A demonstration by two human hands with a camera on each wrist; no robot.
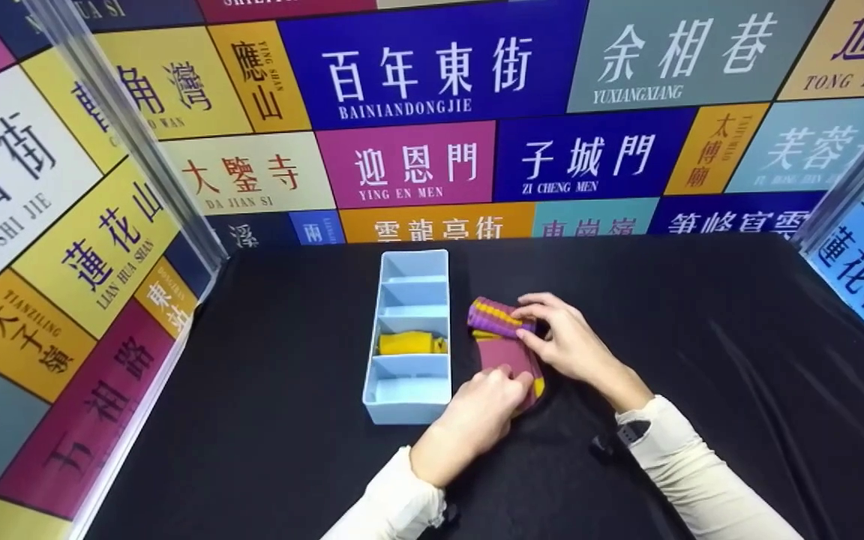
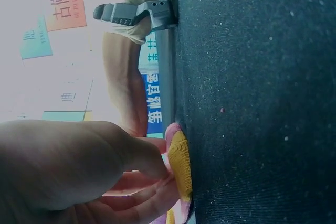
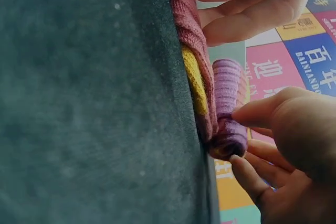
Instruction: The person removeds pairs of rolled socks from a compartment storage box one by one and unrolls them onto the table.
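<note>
A pair of pink socks (image 1: pixel 505 356) with yellow patches lies on the black cloth, its purple-and-yellow striped cuff end rolled up at the far side. My right hand (image 1: pixel 571 341) pinches that roll between thumb and fingers; in the right wrist view the striped roll (image 3: pixel 229 111) stands at the end of the layered pink part. With bent fingers, my left hand (image 1: pixel 481 409) grips the near pink part by its edge. The yellow patch (image 2: pixel 180 163) shows beside the left fingertips in the left wrist view. Part of the socks is hidden under the left hand.
Left of the socks stands a light blue divided box (image 1: pixel 407 414) with several compartments in a row. A yellow fabric bundle (image 1: pixel 406 343) lies in one of them. Black cloth (image 1: pixel 282 390) covers the table, with creases at the right. Colourful sign-covered panels (image 1: pixel 409 161) rise behind.
</note>
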